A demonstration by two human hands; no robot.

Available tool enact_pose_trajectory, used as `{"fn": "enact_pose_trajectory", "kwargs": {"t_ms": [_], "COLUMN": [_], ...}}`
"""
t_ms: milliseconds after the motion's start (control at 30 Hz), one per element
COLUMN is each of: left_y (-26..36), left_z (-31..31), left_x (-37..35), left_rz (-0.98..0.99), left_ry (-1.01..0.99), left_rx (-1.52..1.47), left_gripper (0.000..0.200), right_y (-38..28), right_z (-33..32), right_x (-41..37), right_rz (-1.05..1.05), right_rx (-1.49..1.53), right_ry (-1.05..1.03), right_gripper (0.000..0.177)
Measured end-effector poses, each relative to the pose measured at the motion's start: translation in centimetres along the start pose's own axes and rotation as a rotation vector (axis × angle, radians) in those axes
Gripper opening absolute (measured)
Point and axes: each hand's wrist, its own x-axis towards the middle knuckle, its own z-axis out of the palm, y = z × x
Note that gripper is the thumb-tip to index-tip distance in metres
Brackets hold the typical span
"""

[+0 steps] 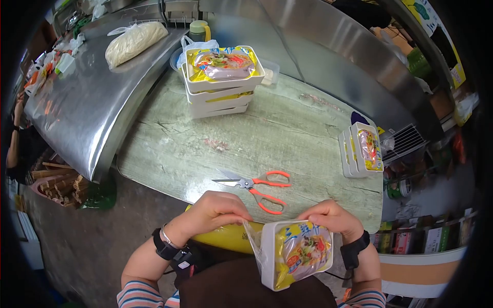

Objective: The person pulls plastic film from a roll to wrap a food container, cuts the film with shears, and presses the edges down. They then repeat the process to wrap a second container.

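The person's left hand (223, 209) pinches clear film (252, 237) stretched from a white tray (268, 256), while the right hand (334, 218) grips that tray's upper rim. The tray (a yellow printed packet (305, 249) sits in it) is held just off the near edge of the table (169, 149). Orange-handled scissors (246, 183) lie near that edge, blades parted. Similar packed trays are stacked toward the far left corner (222, 96) and by the right edge (354, 154).

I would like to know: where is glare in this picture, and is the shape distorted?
Head view: bright glare streaks the steel counter and whitens the green table left of the scissors; head view: fisheye distortion bows the steel panel, and the corners go black.
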Motion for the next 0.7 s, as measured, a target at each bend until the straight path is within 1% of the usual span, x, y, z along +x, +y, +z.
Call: {"fn": "enact_pose_trajectory", "kwargs": {"t_ms": [33, 67, 100, 133, 200, 233, 300, 333, 400, 433, 500, 633, 700], "left_y": [0.2, 0.5, 0.8, 1.0, 1.5, 1.4, 1.1, 1.0, 0.7, 0.6, 0.3, -0.7, -0.1], "left_z": [-0.2, -0.4, -0.6, -0.6, -0.6, -0.6, -0.6, -0.4, 0.2, 0.6, 1.6, 3.4, 3.8], "left_x": [0.4, 0.9, 1.4, 2.0, 3.2, 3.7, 4.5, 4.5, 4.2, 4.0, 3.5, 3.0, 2.7], "left_rz": [0.001, 0.001, 0.001, 0.003, 0.076, 0.080, 0.095, 0.096, -0.323, -0.324, -0.354, -0.363, -0.400], "left_ry": [0.001, -0.042, -0.085, -0.084, -0.186, -0.182, -0.336, -0.330, -0.457, -0.455, -0.423, -0.425, -0.346], "left_rx": [-0.003, -0.013, -0.024, -0.027, -0.058, -0.058, -0.177, -0.179, -0.611, -0.614, -0.861, -0.954, -0.943], "left_gripper": [0.011, 0.010, 0.010, 0.010, 0.010, 0.010, 0.013, 0.013, 0.012, 0.012, 0.012, 0.007, 0.004], "right_y": [-0.2, -0.3, -0.4, -0.4, -0.6, -0.6, -0.7, -0.6, -0.3, -0.2, -0.1, 0.1, -0.1], "right_z": [0.1, 0.2, 0.3, 0.4, 0.6, 0.6, 0.7, 0.7, 1.1, 1.2, 1.3, 1.5, 1.5], "right_x": [0.1, 0.2, 0.2, 0.3, 0.3, 0.4, 0.7, 0.8, 0.9, 0.9, 1.1, 1.1, 1.3], "right_rz": [0.015, 0.031, 0.034, 0.052, 0.071, 0.064, 0.060, 0.047, 0.042, 0.037, 0.036, 0.021, 0.025], "right_rx": [-0.021, -0.042, -0.043, -0.048, -0.057, -0.037, -0.022, -0.020, -0.015, -0.002, 0.012, -0.008, -0.006], "right_ry": [-0.032, -0.063, -0.061, -0.070, -0.078, -0.095, -0.113, -0.131, -0.154, -0.157, -0.161, -0.155, -0.155], "right_gripper": [0.032, 0.032, 0.032, 0.032, 0.032, 0.032, 0.032, 0.032, 0.032, 0.032, 0.031, 0.031, 0.031]}}
